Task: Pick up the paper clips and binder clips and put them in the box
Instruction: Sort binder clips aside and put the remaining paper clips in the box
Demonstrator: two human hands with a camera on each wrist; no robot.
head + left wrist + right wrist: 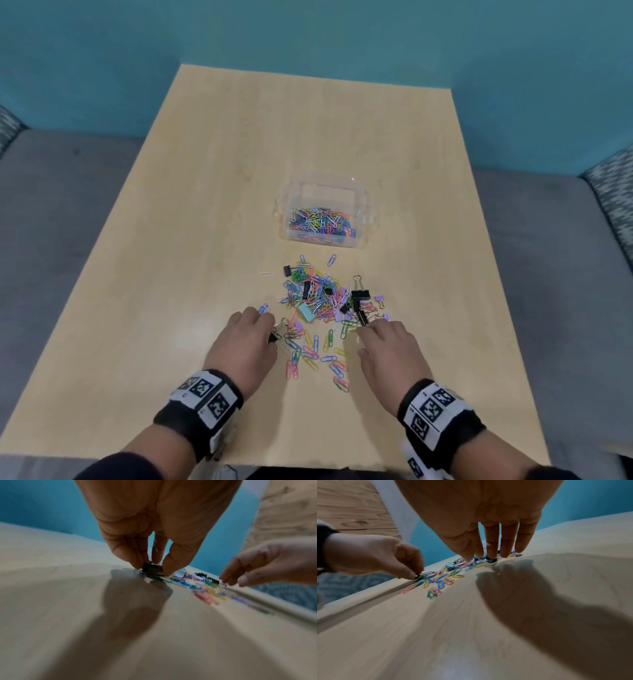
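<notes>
the loose paper clips (317, 325) lie in a many-coloured scatter on the near middle of the wooden table (212, 192), mixed with binder clips: several black ones, a teal one (306, 312) and small purple ones at the right edge of the heap. just beyond the scatter stands the clear plastic box (323, 214), its near half already filled with coloured paper clips; its transparent walls are hard to trace against the wood.

both wrist views are blurred, so single clips there melt into streaks of colour, and the palms cut off the top of each view.

the left hand (244, 344) is at the near left edge of the scatter, its thumb and fingers curled down and pinching a small black binder clip (152, 571) that sits at the table surface. the right hand (388, 353) is at the near right edge, fingers (492, 545) straight and pointing down, tips reaching the clips beside a black binder clip (362, 318); it grips nothing that can be seen.

around the table are grey cushions (68, 212) and a teal wall (308, 34).
</notes>
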